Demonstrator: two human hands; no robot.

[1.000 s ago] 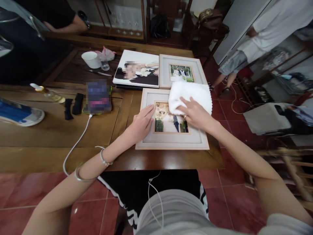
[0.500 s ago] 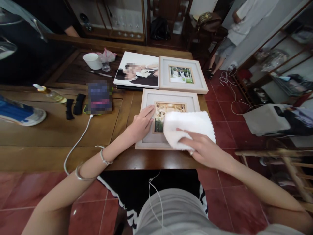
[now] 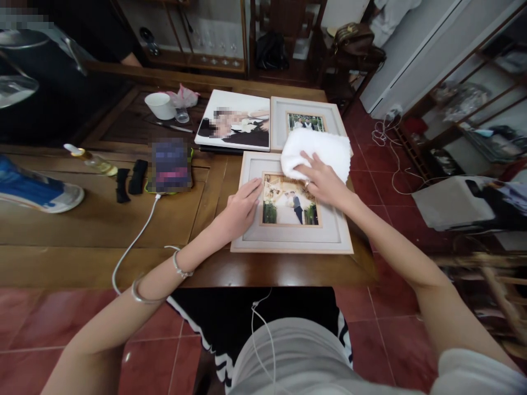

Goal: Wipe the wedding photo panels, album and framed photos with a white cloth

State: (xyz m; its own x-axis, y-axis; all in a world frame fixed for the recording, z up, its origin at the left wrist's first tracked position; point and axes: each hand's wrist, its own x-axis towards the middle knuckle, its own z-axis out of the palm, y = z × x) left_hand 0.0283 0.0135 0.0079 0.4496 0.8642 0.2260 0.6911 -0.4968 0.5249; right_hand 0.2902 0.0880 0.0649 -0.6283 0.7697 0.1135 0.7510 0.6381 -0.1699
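Observation:
Flat on the table lies a light wood picture frame (image 3: 294, 240) with a wedding photo inside a wide pale mount. My left hand (image 3: 242, 209) rests on the frame's left side, fingers stretched out, the tips by the photo's edge. In my right hand (image 3: 328, 182) is a white cloth (image 3: 319, 147), bunched under the fingers at the frame's upper right. The cloth covers that corner and overlaps the lower part of a second picture frame (image 3: 278, 125) behind. Left of the second frame, a white photo panel (image 3: 242, 99) sits on something dark.
On the wooden table (image 3: 164, 269) stand a white cup (image 3: 160, 106) and a dropper bottle (image 3: 96, 162). A phone-like device (image 3: 169, 164) has a white cable (image 3: 132, 244). A blue-and-white container (image 3: 39, 186) lies at the left. A person's forearm (image 3: 132, 59) shows across the table.
My right hand has moved the cloth away from me, from the near frame's lower right to its upper right, uncovering the photo. My left hand stays on the frame.

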